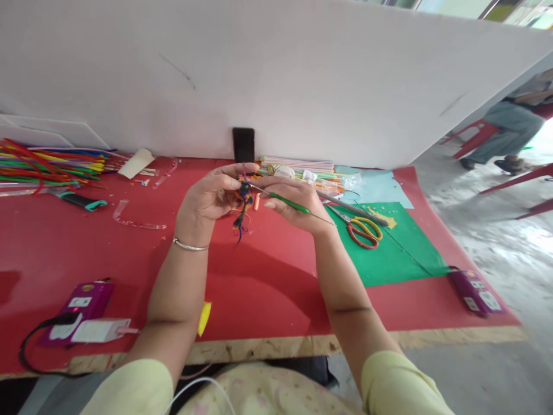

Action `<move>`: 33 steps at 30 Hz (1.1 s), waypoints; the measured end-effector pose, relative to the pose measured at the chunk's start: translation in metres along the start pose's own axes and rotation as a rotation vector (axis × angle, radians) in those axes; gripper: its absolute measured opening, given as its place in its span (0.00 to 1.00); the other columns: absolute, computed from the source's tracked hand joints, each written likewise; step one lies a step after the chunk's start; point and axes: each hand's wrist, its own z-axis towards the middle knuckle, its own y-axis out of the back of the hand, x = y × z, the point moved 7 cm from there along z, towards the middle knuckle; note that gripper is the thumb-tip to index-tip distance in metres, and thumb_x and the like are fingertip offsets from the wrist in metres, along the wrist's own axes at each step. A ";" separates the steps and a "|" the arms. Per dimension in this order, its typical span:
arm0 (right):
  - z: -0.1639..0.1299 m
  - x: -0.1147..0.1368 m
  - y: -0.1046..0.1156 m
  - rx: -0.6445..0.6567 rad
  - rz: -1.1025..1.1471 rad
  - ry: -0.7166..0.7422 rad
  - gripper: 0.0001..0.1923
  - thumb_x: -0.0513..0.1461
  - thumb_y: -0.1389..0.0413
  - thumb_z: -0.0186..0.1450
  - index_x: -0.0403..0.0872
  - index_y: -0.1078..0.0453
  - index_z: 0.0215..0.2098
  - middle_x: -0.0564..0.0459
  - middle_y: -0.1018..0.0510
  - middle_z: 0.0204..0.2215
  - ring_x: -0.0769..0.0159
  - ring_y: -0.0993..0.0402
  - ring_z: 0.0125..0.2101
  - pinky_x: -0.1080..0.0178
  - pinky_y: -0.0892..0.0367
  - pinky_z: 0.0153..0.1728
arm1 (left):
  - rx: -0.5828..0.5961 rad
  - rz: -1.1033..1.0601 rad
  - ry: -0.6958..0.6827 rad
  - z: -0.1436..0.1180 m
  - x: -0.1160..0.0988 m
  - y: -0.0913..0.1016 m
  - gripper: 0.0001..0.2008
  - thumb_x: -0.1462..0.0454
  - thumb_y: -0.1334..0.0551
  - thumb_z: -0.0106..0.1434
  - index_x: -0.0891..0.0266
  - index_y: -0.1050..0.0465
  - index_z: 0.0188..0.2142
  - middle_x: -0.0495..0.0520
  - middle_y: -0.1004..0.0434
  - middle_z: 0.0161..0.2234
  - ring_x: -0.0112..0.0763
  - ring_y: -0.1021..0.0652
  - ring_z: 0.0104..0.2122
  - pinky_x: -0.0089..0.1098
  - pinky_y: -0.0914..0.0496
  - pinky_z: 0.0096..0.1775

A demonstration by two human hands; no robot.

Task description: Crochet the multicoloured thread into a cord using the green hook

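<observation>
Above the middle of the red table, my left hand (207,193) pinches a small piece of crochet work (244,199) in dark multicoloured yarn, with orange bits and loose ends hanging down. My right hand (291,202) grips a crochet hook (289,203) with a green handle. The hook's metal tip reaches left to the yarn piece and touches it, while its thin rear end points back past my right wrist. Part of the yarn piece is hidden behind my left fingers.
A black phone (244,145) leans on the white partition. Scissors (365,230) lie on a green sheet (401,248) at right. Pipe cleaners (52,164) are bundled at far left, near a dark-handled tool (82,200). Purple power boxes stand at both sides. A person (503,127) sits beyond.
</observation>
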 end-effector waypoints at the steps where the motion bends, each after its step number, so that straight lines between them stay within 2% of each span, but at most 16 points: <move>1: 0.001 0.001 0.001 0.007 0.016 -0.005 0.20 0.55 0.39 0.82 0.49 0.14 0.51 0.43 0.10 0.61 0.54 0.10 0.60 0.52 0.17 0.64 | 0.003 -0.015 0.000 0.000 0.000 0.001 0.23 0.68 0.27 0.53 0.60 0.10 0.49 0.51 0.11 0.32 0.30 0.17 0.24 0.26 0.25 0.25; 3: 0.002 0.002 0.001 0.017 0.060 -0.002 0.20 0.54 0.38 0.82 0.49 0.13 0.50 0.43 0.10 0.61 0.54 0.11 0.61 0.53 0.17 0.64 | 0.004 -0.015 -0.001 -0.001 -0.001 0.002 0.24 0.68 0.27 0.53 0.60 0.10 0.51 0.52 0.10 0.33 0.30 0.17 0.24 0.25 0.25 0.25; 8: 0.002 -0.003 0.001 0.000 0.116 -0.028 0.23 0.56 0.39 0.82 0.48 0.12 0.48 0.42 0.09 0.59 0.54 0.10 0.61 0.53 0.16 0.63 | -0.002 0.062 -0.011 0.000 0.000 0.002 0.23 0.66 0.24 0.56 0.59 0.11 0.52 0.50 0.12 0.29 0.29 0.18 0.21 0.25 0.25 0.25; 14: 0.002 -0.011 -0.002 -0.082 0.174 -0.111 0.27 0.60 0.42 0.81 0.48 0.15 0.43 0.42 0.08 0.56 0.53 0.10 0.58 0.51 0.14 0.59 | -0.113 0.096 -0.103 -0.002 -0.010 -0.001 0.21 0.66 0.19 0.54 0.59 0.10 0.48 0.50 0.11 0.31 0.27 0.18 0.21 0.23 0.25 0.24; 20: 0.003 -0.012 -0.004 -0.108 0.174 -0.104 0.29 0.60 0.42 0.81 0.49 0.16 0.37 0.43 0.07 0.53 0.52 0.10 0.59 0.50 0.14 0.60 | -0.181 0.059 -0.125 -0.004 -0.011 0.001 0.21 0.68 0.19 0.54 0.63 0.11 0.48 0.53 0.11 0.31 0.29 0.16 0.23 0.24 0.24 0.25; 24: 0.002 -0.017 -0.007 -0.132 0.165 -0.167 0.29 0.62 0.42 0.80 0.49 0.15 0.40 0.42 0.08 0.54 0.52 0.10 0.59 0.51 0.13 0.59 | -0.208 0.052 -0.115 -0.003 -0.008 0.004 0.21 0.69 0.18 0.54 0.63 0.11 0.48 0.54 0.11 0.32 0.31 0.14 0.25 0.24 0.24 0.26; 29: -0.002 -0.024 -0.012 -0.163 0.211 -0.240 0.30 0.65 0.41 0.78 0.49 0.15 0.43 0.42 0.09 0.56 0.54 0.08 0.53 0.57 0.09 0.48 | -0.215 0.074 -0.150 -0.003 -0.009 0.004 0.19 0.68 0.19 0.55 0.61 0.11 0.47 0.53 0.11 0.33 0.29 0.15 0.26 0.24 0.23 0.27; 33: -0.002 -0.024 -0.012 -0.179 0.245 -0.213 0.28 0.62 0.41 0.80 0.48 0.16 0.43 0.41 0.09 0.57 0.54 0.08 0.55 0.58 0.10 0.49 | -0.210 0.067 -0.146 -0.003 -0.008 0.003 0.21 0.68 0.18 0.55 0.59 0.12 0.49 0.51 0.12 0.33 0.30 0.14 0.27 0.24 0.25 0.27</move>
